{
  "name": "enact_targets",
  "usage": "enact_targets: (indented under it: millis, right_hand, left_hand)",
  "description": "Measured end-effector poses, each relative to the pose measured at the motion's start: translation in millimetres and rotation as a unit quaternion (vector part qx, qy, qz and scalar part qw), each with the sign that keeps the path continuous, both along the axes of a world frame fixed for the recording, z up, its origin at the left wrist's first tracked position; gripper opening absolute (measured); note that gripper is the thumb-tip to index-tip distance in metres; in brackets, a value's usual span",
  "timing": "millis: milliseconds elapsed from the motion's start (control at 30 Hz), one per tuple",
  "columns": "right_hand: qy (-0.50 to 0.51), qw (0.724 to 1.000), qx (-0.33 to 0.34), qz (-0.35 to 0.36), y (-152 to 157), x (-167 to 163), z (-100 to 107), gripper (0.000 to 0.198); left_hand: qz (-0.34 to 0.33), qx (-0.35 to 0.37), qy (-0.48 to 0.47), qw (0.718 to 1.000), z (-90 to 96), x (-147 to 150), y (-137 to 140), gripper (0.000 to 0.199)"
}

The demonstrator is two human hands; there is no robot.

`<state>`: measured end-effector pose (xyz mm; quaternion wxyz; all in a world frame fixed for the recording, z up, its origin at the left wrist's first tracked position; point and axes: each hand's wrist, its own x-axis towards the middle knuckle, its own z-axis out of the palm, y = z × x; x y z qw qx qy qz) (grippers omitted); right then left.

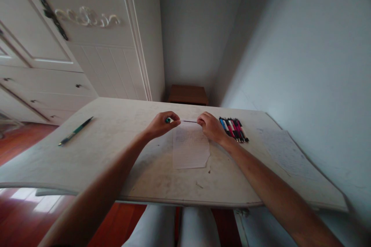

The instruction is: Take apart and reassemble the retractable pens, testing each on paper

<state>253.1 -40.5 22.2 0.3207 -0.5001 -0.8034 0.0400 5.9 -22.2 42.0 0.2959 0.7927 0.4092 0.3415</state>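
My left hand (164, 123) is closed, with the round end of a green pen barrel (167, 120) showing inside the curled fingers. A thin, dark pen refill (189, 121) stretches level between my two hands, its left end pale and at my left fingertips. My right hand (211, 125) pinches the other end, which the fingers hide. Beneath the hands lies a sheet of written paper (191, 148) with a torn lower right corner. Just right of my right hand, several pens (234, 129) in blue, white, pink and black lie side by side.
On the left of the white table (116, 154) lies a dark green pen (75, 131). Another written sheet (285, 150) rests at the right, by the wall. Small scraps lie near the front edge. A white cabinet (107, 34) and a brown wooden stand (188, 93) are behind.
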Motion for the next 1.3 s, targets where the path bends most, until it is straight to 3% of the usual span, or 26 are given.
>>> enact_targets:
  millis: [300,533,700,1000,1300]
  right_hand:
    - [0.014,1.000,0.002,0.008,-0.2,-0.7,1.1,0.016]
    - [-0.004,1.000,0.018,0.002,1.5,3.5,4.6,0.015]
    - [-0.026,0.999,0.028,-0.004,2.2,5.0,3.9,0.014]
    - [-0.026,0.998,0.047,-0.023,2.2,6.5,7.8,0.016]
    - [-0.036,0.998,0.050,-0.029,0.2,5.6,8.3,0.016]
  left_hand:
    - [-0.009,0.007,0.000,1.000,-3.0,-0.8,2.4,0.030]
    - [0.043,0.075,0.143,0.986,-16.5,-8.3,10.5,0.046]
    - [0.041,0.129,0.181,0.974,-14.0,-6.4,9.9,0.034]
    - [0.101,0.110,0.079,0.986,-15.5,-8.1,15.7,0.024]
    - [0.037,0.173,0.147,0.973,-15.0,-9.5,12.9,0.024]
